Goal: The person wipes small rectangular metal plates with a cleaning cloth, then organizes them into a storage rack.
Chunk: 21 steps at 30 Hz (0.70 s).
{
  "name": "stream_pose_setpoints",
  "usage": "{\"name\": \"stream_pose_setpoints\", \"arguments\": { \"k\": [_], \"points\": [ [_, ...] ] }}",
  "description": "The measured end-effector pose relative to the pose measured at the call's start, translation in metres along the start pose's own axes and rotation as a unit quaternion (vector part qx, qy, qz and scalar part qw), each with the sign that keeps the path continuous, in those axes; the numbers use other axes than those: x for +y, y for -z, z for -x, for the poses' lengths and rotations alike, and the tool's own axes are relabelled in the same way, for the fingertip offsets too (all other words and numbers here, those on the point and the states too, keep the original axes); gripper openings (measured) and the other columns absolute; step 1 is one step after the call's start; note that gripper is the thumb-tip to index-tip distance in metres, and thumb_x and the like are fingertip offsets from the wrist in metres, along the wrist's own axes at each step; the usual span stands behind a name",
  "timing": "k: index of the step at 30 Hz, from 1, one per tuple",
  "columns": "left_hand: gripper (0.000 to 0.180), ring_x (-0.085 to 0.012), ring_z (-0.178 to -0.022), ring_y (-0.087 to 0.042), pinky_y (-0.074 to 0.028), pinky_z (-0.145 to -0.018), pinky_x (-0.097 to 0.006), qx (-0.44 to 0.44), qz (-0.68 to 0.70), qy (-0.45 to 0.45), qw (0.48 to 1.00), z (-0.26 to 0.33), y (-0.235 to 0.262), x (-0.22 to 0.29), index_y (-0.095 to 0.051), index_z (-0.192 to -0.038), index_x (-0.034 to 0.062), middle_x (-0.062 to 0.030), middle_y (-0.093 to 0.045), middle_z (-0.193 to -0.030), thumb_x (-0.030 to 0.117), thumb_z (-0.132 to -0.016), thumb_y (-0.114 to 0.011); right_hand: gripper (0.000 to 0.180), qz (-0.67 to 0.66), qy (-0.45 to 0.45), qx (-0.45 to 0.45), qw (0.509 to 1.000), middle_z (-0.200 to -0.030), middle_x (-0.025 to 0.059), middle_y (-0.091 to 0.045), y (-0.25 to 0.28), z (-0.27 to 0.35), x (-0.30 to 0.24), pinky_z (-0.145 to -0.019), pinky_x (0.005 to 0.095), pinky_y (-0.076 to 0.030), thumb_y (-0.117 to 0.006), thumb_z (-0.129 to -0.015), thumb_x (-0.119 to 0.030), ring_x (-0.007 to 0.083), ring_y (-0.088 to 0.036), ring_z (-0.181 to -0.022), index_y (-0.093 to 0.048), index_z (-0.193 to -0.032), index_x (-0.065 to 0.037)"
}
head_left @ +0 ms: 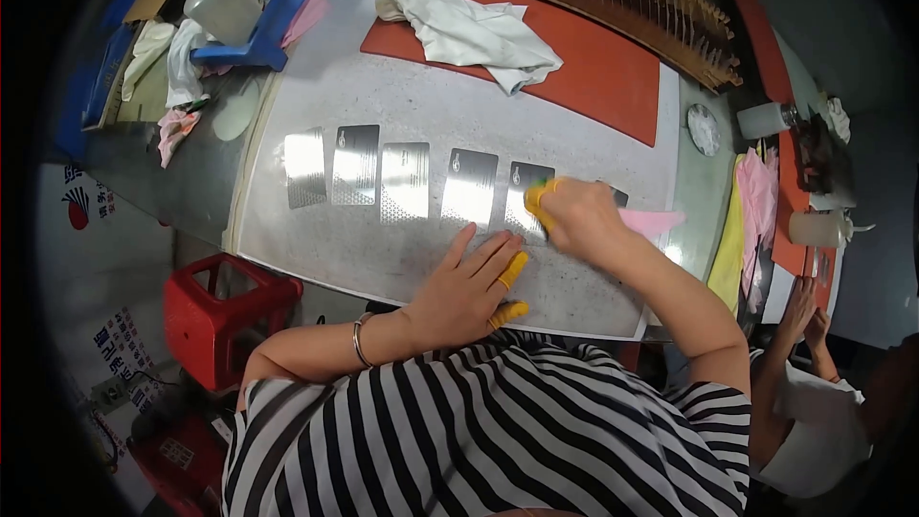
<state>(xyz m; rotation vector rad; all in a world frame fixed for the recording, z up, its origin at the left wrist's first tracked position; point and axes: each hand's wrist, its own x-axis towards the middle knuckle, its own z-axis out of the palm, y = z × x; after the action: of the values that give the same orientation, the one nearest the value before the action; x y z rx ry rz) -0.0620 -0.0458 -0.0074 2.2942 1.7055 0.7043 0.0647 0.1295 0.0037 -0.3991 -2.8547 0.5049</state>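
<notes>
From the head view, there's a row of thin, shiny grey rectangular cards (405, 182) across the middle of a pale grey tabletop (316, 62), narrow gaps between the five clearest ones. A sixth is mostly hidden behind the right hand (582, 215). That hand is curled at the fifth card's right side, yellow covers on its fingers; it's blurry, so I can't tell if it's gripping anything. Left hand (464, 282) is palm down, fingers spread, holding nothing, fingertips by the near edges of the fourth and fifth cards. Open room: a bare strip on the far side, up to the flat orange-red rectangular mat (598, 86), plus a bit near left. Right side's tighter, with a pink cloth (653, 221) just beside the right wrist.
</notes>
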Motion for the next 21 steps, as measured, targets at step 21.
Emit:
{"name": "stream_pose_setpoints", "arguments": {
  "k": [21],
  "points": [
    [0.047,-0.0237,-0.123,-0.040,-0.021,-0.103,-0.052,-0.031,-0.006,0.011,0.999,-0.001,0.000,0.005,-0.057,-0.104,-0.0038,-0.0129,-0.043,-0.131,0.036,-0.078,-0.061,0.010,0.059,-0.021,0.035,0.997,-0.066,0.0098,-0.058,0.012,-0.016,0.029,-0.051,0.0371,-0.045,-0.059,-0.069,-0.005,0.0265,-0.058,-0.061,-0.061,-0.079,-0.005]
  ]
}}
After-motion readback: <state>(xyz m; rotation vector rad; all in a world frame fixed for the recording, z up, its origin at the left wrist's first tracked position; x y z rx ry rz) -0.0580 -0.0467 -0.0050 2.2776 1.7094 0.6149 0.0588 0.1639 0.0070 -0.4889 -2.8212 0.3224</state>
